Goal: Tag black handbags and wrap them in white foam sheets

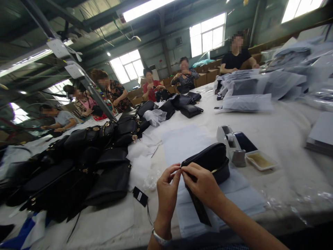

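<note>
At five o'clock, the left hand (167, 189) and right hand (204, 185) pinch a dark bit (181, 167) too small to identify; at seven, print on the black tag (140, 197) blurs; at three, a pale stack (322, 133) is cut off.

Grey-green walls (149, 43) with bright windows (207, 35), a long ceiling light (147, 9), a white-covered table (283, 139).

black tag (141, 197), print too small to read

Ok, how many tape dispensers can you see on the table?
1: the tape dispenser stands just right of the black bag by the right hand, next to the white dish. More may be hidden from view.
</note>
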Demonstrator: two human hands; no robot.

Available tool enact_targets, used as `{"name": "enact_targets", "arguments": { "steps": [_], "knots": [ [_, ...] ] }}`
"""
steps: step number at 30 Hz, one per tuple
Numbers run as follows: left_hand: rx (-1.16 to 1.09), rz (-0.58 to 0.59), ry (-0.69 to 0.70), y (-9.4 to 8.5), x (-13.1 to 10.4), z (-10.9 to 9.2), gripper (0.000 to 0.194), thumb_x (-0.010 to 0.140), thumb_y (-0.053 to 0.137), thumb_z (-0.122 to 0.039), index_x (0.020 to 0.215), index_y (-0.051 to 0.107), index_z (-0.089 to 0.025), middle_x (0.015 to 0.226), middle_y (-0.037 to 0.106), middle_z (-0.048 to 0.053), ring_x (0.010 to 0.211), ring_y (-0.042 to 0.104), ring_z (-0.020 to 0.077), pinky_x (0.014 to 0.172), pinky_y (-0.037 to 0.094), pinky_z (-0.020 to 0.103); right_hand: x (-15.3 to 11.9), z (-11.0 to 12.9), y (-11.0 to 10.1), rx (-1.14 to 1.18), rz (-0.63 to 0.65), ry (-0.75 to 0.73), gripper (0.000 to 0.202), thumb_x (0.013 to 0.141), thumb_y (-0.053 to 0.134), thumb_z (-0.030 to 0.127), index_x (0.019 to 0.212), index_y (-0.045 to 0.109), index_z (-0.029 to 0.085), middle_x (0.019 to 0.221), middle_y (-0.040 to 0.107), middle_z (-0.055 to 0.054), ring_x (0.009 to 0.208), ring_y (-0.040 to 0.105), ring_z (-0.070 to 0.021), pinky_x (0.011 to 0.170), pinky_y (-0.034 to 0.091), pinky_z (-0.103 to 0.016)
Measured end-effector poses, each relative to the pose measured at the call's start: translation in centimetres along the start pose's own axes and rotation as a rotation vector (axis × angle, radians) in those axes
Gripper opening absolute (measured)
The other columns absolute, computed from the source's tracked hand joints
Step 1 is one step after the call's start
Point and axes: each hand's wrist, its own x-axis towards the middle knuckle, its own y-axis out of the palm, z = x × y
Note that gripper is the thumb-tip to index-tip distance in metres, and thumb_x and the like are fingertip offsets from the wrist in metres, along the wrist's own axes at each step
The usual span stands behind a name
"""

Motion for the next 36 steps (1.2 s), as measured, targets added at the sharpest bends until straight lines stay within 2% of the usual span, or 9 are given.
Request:
{"name": "enact_targets", "arguments": {
  "steps": [8, 12, 15, 19, 23, 26, 29, 33, 36],
  "knots": [
    [0.035, 0.023, 0.053, -0.3, -0.1, 0.2, 0.018, 0.092, 0.057, -0.035, 0.094, 0.066, -0.020, 0.108, 0.069, 0.008, 0.093, 0.065, 0.0195, 0.076, 0.053, 0.028, 0.0, 0.0, 0.0, -0.040, -0.041, 0.005, 0.015, 0.091, 0.054, 0.020, 0.094, 0.069, 0.021, 0.081, 0.064, -0.002, 0.072, 0.062, -0.0149, 0.069, 0.048, -0.026],
    [0.001, 0.090, 0.025, -0.6, -0.1, 0.2, 0.017, 0.093, 0.056, -0.034, 0.091, 0.063, -0.019, 0.087, 0.064, 0.003, 0.079, 0.060, 0.0151, 0.066, 0.047, 0.023, -0.2, -0.1, -0.1, -0.039, -0.034, 0.018, 0.014, 0.091, 0.055, 0.020, 0.094, 0.068, 0.022, 0.082, 0.064, -0.002, 0.073, 0.062, -0.0151, 0.070, 0.048, -0.027],
    [-0.140, 0.177, -0.073, -0.9, 0.0, 0.1, 0.013, 0.089, 0.063, -0.031, 0.093, 0.062, -0.019, 0.081, 0.061, 0.000, 0.076, 0.057, 0.0128, 0.068, 0.045, 0.021, -0.2, -0.1, -0.4, -0.020, 0.006, 0.038, 0.015, 0.091, 0.054, 0.020, 0.096, 0.068, 0.022, 0.085, 0.065, -0.002, 0.076, 0.063, -0.0152, 0.072, 0.048, -0.027],
    [-0.490, 0.259, -0.232, -1.3, 0.2, 0.4, 0.022, 0.084, 0.068, -0.025, 0.104, 0.064, -0.019, 0.081, 0.062, 0.000, 0.081, 0.058, 0.0119, 0.082, 0.046, 0.024, -0.2, 0.2, -1.4, 0.045, 0.101, 0.074, 0.021, 0.088, 0.056, 0.018, 0.106, 0.066, 0.024, 0.091, 0.065, -0.002, 0.080, 0.064, -0.0164, 0.074, 0.052, -0.027],
    [-0.785, 0.183, -0.364, -1.6, 0.3, 0.8, 0.033, 0.080, 0.072, -0.025, 0.112, 0.066, -0.021, 0.089, 0.067, 0.002, 0.092, 0.063, 0.0140, 0.097, 0.046, 0.031, -0.6, 0.4, -2.6, 0.133, 0.210, 0.059, 0.050, 0.080, 0.055, 0.009, 0.127, 0.055, 0.026, 0.107, 0.065, -0.004, 0.097, 0.064, -0.0181, 0.088, 0.053, -0.030],
    [-0.915, 0.147, -0.387, -1.6, 0.4, 1.1, 0.043, 0.081, 0.070, -0.024, 0.124, 0.061, -0.023, 0.096, 0.067, 0.002, 0.097, 0.063, 0.0143, 0.101, 0.045, 0.033, -1.5, 0.1, -3.5, 0.103, 0.263, 0.048, 0.060, 0.077, 0.055, 0.008, 0.134, 0.049, 0.027, 0.121, 0.063, -0.005, 0.111, 0.061, -0.0194, 0.098, 0.050, -0.033],
    [-0.980, 0.120, -0.366, -1.4, 0.6, 1.1, 0.050, 0.082, 0.069, -0.019, 0.130, 0.057, -0.025, 0.100, 0.066, 0.002, 0.091, 0.064, 0.0119, 0.097, 0.048, 0.030, -2.5, -0.4, -4.5, -0.033, 0.255, 0.070, 0.062, 0.079, 0.055, 0.013, 0.138, 0.045, 0.027, 0.118, 0.066, -0.005, 0.107, 0.064, -0.0208, 0.095, 0.053, -0.035],
    [-0.954, 0.097, -0.358, -1.0, 0.6, 1.0, 0.056, 0.083, 0.068, -0.012, 0.135, 0.053, -0.026, 0.101, 0.066, 0.002, 0.079, 0.063, 0.0077, 0.089, 0.052, 0.025, -3.7, -1.2, -5.9, -0.232, 0.209, 0.077, 0.063, 0.084, 0.051, 0.017, 0.145, 0.037, 0.028, 0.120, 0.067, -0.006, 0.104, 0.067, -0.0219, 0.090, 0.055, -0.035],
    [-0.932, 0.062, -0.335, -0.9, 0.6, 1.0, 0.058, 0.084, 0.069, -0.012, 0.136, 0.051, -0.027, 0.102, 0.067, 0.004, 0.073, 0.061, 0.0054, 0.081, 0.053, 0.022, -4.0, -1.3, -7.2, -0.345, 0.199, 0.099, 0.061, 0.086, 0.054, 0.020, 0.144, 0.038, 0.030, 0.106, 0.072, -0.003, 0.088, 0.071, -0.0221, 0.076, 0.059, -0.033]
  ]
}}
